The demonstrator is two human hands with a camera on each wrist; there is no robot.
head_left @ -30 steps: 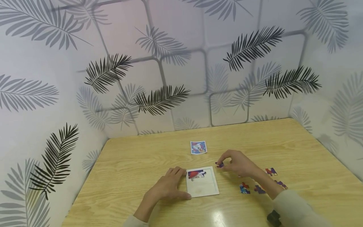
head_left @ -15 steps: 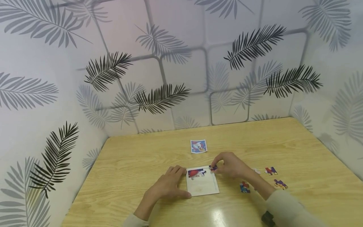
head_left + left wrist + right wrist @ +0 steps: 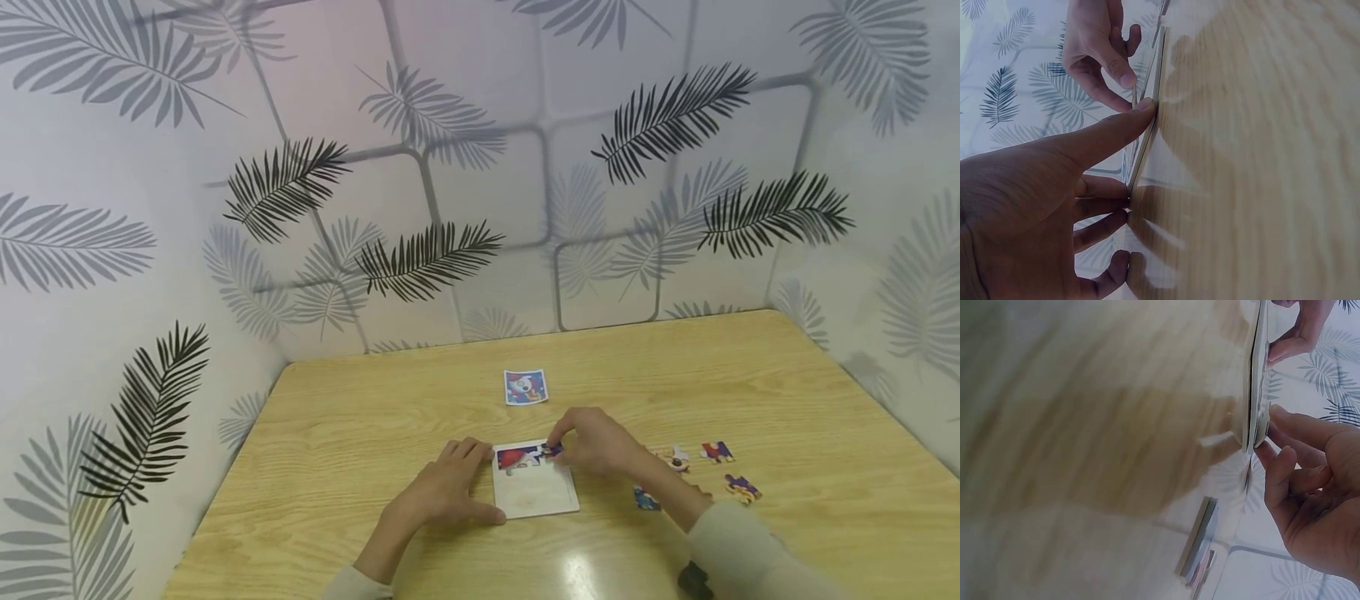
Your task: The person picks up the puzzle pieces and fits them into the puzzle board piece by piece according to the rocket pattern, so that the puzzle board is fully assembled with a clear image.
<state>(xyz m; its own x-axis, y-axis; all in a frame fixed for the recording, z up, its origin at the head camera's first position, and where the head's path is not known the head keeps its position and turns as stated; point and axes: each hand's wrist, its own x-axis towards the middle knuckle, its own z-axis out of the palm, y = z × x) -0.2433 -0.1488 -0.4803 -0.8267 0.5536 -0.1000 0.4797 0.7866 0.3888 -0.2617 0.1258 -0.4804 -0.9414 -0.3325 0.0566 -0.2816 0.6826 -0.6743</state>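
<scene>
A white puzzle tray (image 3: 536, 496) lies on the table, with joined puzzle pieces (image 3: 517, 457) showing a red and white picture in its upper left. My left hand (image 3: 441, 490) rests along the tray's left side; thumb and fingertips touch its edge, as the left wrist view also shows. Between thumb and fingers, my right hand (image 3: 600, 443) pinches a dark purple puzzle piece (image 3: 552, 451) at the tray's upper right corner, just right of the joined pieces. Fingertips partly cover that piece. In the right wrist view the right hand (image 3: 1325, 494) is at the tray's edge.
A small picture card (image 3: 526, 387) lies behind the tray. To the right are several loose pieces, among them a red and purple piece (image 3: 717, 451) and a purple and yellow piece (image 3: 742, 488); the right forearm partly hides others. A dark object (image 3: 694, 581) is near the right sleeve.
My right hand has carried the purple piece leftward from beside the tray onto its upper right corner, close to the joined pieces. The left hand has stayed in place.
</scene>
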